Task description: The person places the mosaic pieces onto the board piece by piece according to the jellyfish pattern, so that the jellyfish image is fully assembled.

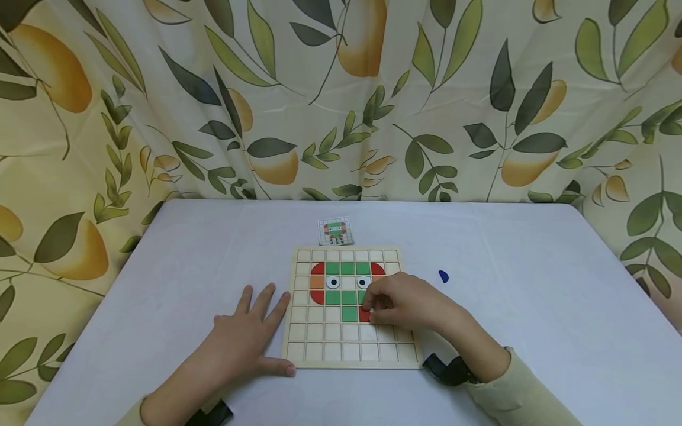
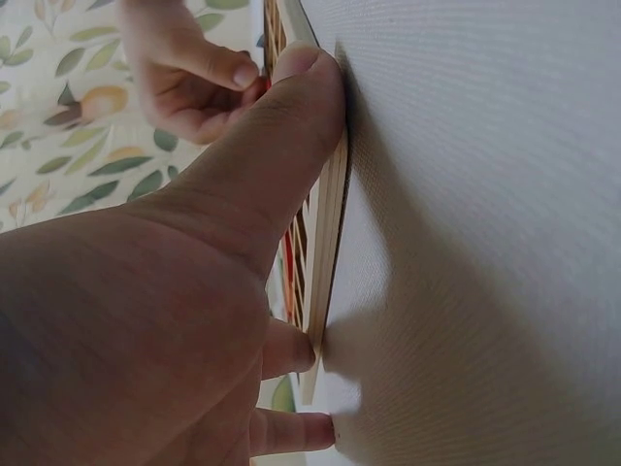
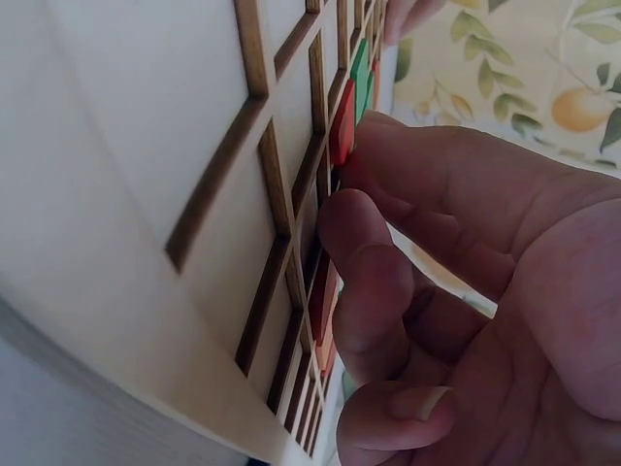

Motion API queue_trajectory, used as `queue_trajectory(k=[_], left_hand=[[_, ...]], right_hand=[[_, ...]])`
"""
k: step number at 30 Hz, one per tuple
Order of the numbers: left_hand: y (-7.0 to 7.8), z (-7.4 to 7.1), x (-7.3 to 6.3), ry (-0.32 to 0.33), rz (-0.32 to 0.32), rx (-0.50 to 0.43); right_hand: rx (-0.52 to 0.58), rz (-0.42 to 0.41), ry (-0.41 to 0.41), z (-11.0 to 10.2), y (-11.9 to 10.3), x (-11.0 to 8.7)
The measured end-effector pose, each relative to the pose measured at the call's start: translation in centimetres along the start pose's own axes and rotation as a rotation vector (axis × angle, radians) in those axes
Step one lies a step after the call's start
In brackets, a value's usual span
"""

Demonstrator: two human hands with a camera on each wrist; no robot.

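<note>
A wooden grid board [image 1: 351, 365] lies on the table with coloured pieces in its cells. Two eye pieces [image 1: 333, 282] sit among green squares [image 1: 347, 268], with rounded red pieces [image 1: 317, 297] and orange squares [image 1: 317, 283] at the sides. My right hand [image 1: 407, 302] has its fingertips on a red piece [image 1: 364, 314] beside the lowest green square; in the right wrist view, the same red piece [image 3: 343, 124] shows at the fingertips. My left hand [image 1: 240, 337] is spread along the board's left side, its thumb [image 2: 301, 107] over the board's edge [image 2: 325, 252].
A small picture card [image 1: 335, 231] with a figure on a grid lies behind the board. To the board's right is a dark blue half-round piece [image 1: 444, 276]. A leaf-and-fruit patterned curtain [image 1: 341, 118] hangs behind the white table [image 1: 527, 278].
</note>
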State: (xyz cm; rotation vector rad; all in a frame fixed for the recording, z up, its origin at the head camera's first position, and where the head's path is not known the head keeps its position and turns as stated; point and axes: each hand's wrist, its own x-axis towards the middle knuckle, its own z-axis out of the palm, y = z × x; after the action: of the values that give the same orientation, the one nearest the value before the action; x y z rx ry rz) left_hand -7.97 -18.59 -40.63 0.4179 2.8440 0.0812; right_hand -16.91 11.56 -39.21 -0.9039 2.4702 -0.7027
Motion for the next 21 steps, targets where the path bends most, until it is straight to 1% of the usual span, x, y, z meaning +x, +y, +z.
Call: queue_trajectory(k=[4,9,16,21], left_hand=[[0.0,-0.1,0.0,-0.004,-0.006,-0.004],[0.1,-0.1,0.0,-0.013,-0.015,-0.017],[-0.1,0.0,0.0,-0.002,0.003,-0.009],[-0.1,0.0,0.0,-0.004,0.006,-0.016]], right_hand=[[0.014,-0.016,-0.007,-0.2,0.2,-0.1],[0.050,0.001,0.001,-0.8,0.6,-0.3],[0.079,0.023,0.062,-2.5,1.6,-0.9],[0.076,0.071,0.116,-3.9,2.8,-1.5]])
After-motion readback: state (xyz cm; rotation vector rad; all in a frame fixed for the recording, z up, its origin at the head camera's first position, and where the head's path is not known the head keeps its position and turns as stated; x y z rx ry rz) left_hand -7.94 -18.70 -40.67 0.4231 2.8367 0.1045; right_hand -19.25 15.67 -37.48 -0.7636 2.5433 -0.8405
